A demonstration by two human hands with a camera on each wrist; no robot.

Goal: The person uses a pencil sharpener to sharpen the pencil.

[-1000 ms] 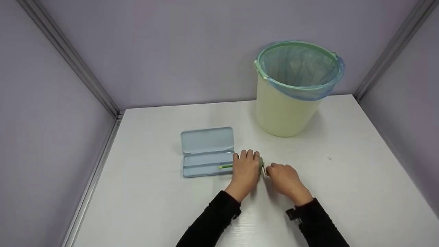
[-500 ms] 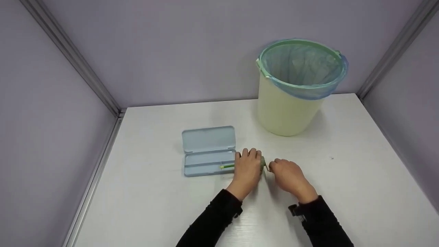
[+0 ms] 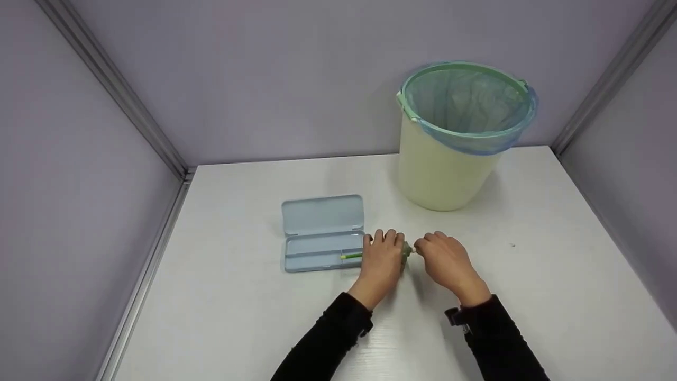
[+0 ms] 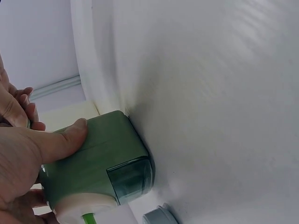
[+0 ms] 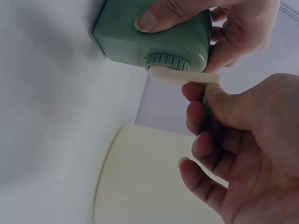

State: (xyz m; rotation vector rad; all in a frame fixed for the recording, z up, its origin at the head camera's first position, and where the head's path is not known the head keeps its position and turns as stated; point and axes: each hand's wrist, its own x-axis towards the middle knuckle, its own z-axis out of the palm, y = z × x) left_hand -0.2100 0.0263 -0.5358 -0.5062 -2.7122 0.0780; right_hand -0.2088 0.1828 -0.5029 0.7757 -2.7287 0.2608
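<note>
A green crank pencil sharpener [image 4: 100, 144] rests on the white table, held by my left hand [image 3: 380, 269] from above, thumb along its side. Out of its pale front sticks a green pencil [image 3: 351, 256], whose yellowish end overlaps the pencil case in the head view. On the opposite side, my right hand [image 3: 447, 264] pinches the knob of the cream crank arm [image 5: 187, 77] between thumb and index finger, with the other fingers loosely bent. A dark see-through shavings drawer [image 4: 131, 179] shows low on the sharpener. In the head view my left hand hides most of the sharpener.
Just left of the sharpener lies a light-blue pencil case [image 3: 322, 216], lid folded back. A tall cream waste bin [image 3: 439, 174] with a green rim and blue liner stands at the back right. One tiny speck [image 3: 512, 245] lies on the right of the table [image 3: 227, 317].
My right hand has risen slightly and turned the crank, which pointed toward me earlier. My left hand keeps its hold on the sharpener, and the head view has shifted slightly.
</note>
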